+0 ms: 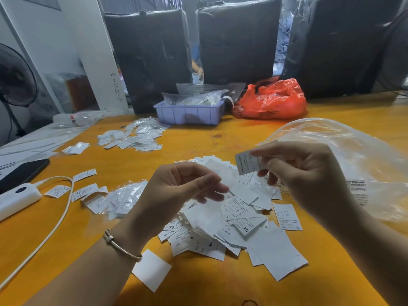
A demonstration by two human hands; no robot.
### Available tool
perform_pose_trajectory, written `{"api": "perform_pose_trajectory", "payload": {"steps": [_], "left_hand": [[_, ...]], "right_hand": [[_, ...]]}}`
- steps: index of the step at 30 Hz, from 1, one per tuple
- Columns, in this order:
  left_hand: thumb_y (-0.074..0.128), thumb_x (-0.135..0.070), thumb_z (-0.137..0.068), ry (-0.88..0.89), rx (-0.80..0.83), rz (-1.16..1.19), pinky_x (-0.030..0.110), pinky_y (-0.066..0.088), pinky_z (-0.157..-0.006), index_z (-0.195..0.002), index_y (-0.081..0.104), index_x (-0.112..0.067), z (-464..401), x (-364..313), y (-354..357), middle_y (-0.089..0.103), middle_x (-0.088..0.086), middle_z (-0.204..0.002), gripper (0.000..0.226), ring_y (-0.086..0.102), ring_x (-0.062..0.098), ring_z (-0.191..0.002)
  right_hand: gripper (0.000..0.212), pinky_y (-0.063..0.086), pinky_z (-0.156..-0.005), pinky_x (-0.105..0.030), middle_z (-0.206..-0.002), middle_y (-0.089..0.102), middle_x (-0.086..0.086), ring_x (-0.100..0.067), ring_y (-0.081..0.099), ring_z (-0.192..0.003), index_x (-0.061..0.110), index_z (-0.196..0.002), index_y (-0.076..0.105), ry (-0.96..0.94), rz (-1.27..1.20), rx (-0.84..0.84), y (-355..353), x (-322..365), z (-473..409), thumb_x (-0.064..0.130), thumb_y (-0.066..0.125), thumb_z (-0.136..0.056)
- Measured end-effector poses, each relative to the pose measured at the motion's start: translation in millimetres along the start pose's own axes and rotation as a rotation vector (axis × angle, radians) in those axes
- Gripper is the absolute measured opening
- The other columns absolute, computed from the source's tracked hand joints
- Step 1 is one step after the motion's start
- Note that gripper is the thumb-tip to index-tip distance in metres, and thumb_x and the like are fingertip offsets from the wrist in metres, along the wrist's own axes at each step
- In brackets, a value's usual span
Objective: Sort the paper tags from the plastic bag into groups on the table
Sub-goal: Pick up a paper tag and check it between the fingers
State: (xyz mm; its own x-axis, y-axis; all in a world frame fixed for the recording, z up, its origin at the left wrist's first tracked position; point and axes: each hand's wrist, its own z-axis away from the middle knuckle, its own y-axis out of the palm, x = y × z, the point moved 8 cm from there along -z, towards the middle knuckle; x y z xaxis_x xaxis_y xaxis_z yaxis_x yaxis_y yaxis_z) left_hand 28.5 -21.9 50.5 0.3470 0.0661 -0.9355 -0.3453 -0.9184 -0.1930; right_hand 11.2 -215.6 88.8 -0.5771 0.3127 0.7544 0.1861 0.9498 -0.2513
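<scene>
Both hands are raised above a loose heap of paper tags [238, 219] in the middle of the orange table [198, 138]. The right hand [309, 173] pinches one tag [247, 162] between thumb and forefinger, printed face tilted toward the viewer. The left hand [183, 186] is just beside it, fingers loosely curled; something pale and blurred sits at its fingertips, cannot tell whether it grips it. A clear plastic bag [353, 155] lies behind and under the right hand, mouth open toward the heap. Size letters S, XS, L are readable on several tags in the heap.

Smaller groups of tags: one at left near a white power bank [17, 197] and its cable [55, 221], one farther back near a lilac tray [189, 114]. A red bag [271, 100] sits beside the tray. A dark phone [22, 173] lies at the left edge.
</scene>
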Motion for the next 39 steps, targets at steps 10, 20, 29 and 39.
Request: {"api": "perform_pose_trajectory", "payload": {"steps": [10,20,29,39], "left_hand": [[0.077,-0.019,-0.082,0.089,-0.022,0.011,0.025,0.058,-0.075,-0.092,0.08,-0.022,1.8,-5.5,-1.0,0.078,0.004,-0.095,0.01,0.074,0.021,-0.093],[0.077,-0.029,-0.076,0.088,-0.024,0.035,0.024,0.057,-0.078,-0.086,0.081,-0.03,2.3,-5.9,-2.1,0.078,0.002,-0.096,0.011,0.072,0.018,-0.1],[0.08,-0.027,-0.078,0.082,-0.026,0.009,0.021,0.056,-0.073,-0.088,0.081,-0.027,2.4,-6.3,-1.3,0.078,0.003,-0.094,0.01,0.074,0.019,-0.096],[0.071,-0.025,-0.082,0.033,-0.013,-0.045,0.021,0.055,-0.069,-0.089,0.08,-0.022,1.4,-0.6,-1.5,0.078,0.002,-0.091,0.012,0.073,0.021,-0.09]], "right_hand": [[0.041,0.057,-0.053,-0.025,-0.091,0.07,0.005,-0.007,0.07,-0.072,0.012,-0.12,0.054,-0.345,0.097,-0.075,-9.6,49.6,13.6,0.005,0.067,-0.081],[0.039,0.051,-0.052,-0.029,-0.071,0.071,-0.012,-0.026,0.065,-0.063,0.016,-0.113,0.053,-0.507,0.319,-0.049,4.0,59.0,25.0,0.005,0.066,-0.078],[0.035,0.046,-0.047,-0.025,-0.069,0.071,-0.008,-0.022,0.064,-0.054,0.017,-0.112,0.056,-0.509,0.35,-0.037,6.7,57.9,25.2,0.006,0.066,-0.08],[0.018,0.046,-0.042,-0.028,-0.07,0.072,0.0,-0.003,0.051,-0.05,0.009,-0.099,0.069,-0.485,0.423,0.103,21.0,49.5,23.9,0.013,0.058,-0.085]]}}
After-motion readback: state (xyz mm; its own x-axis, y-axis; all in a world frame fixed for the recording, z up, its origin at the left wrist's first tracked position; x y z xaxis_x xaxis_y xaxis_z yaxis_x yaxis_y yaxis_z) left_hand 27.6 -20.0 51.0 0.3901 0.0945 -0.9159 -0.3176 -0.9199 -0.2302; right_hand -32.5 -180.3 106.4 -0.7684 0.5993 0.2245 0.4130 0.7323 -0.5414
